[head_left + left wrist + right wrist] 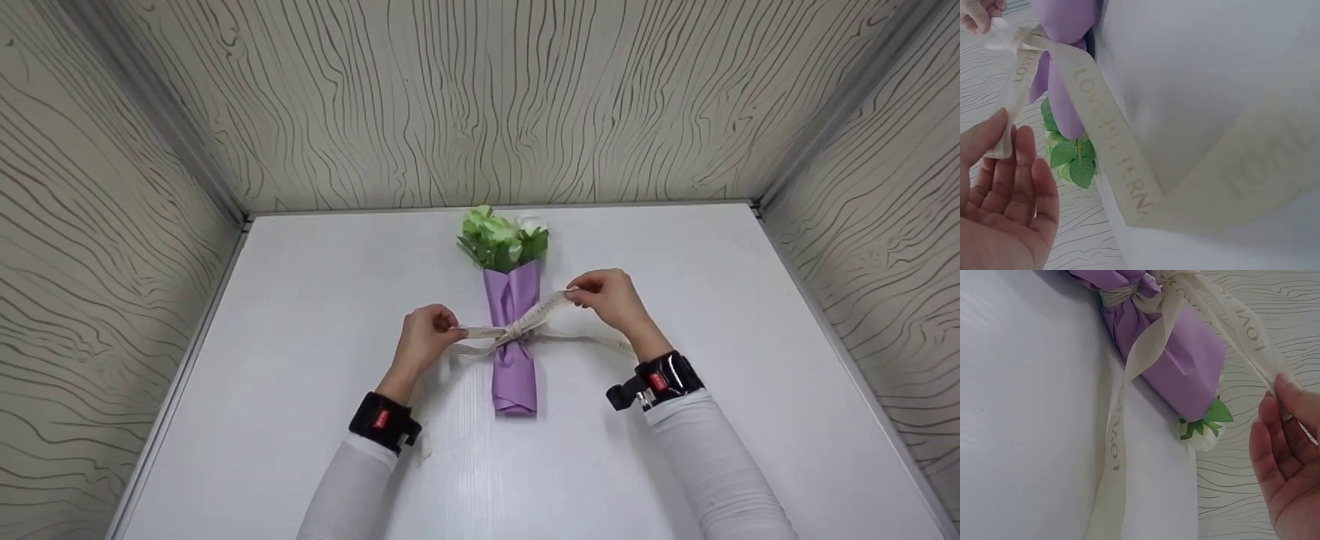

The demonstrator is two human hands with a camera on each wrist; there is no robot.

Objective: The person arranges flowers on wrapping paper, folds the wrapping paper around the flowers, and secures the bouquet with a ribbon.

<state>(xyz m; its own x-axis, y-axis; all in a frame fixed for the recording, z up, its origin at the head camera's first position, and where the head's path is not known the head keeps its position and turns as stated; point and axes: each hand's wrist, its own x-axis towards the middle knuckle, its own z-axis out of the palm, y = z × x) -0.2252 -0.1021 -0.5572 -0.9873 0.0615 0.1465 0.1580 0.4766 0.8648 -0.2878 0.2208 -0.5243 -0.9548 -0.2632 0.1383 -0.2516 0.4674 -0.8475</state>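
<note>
A bouquet of pale green and white flowers (495,234) in purple wrapping paper (514,386) lies upright in the head view on the white table. Cream ribbon printed with lettering circles its middle, with a knot (515,330) at the front. My left hand (427,337) pinches a ribbon loop (1016,95) between thumb and fingers, left of the knot. On the right, higher up, my right hand (609,296) pinches the other loop (1247,332), drawn out taut. One loose ribbon tail (1106,129) hangs below the left hand; another tail (1114,439) runs off beneath the right hand.
The white table (300,300) spreads around the bouquet, its back edge against a wood-grain patterned wall (480,97). Similar side walls stand left and right. Black wrist straps (384,421) with cameras sit on both forearms, over white sleeves.
</note>
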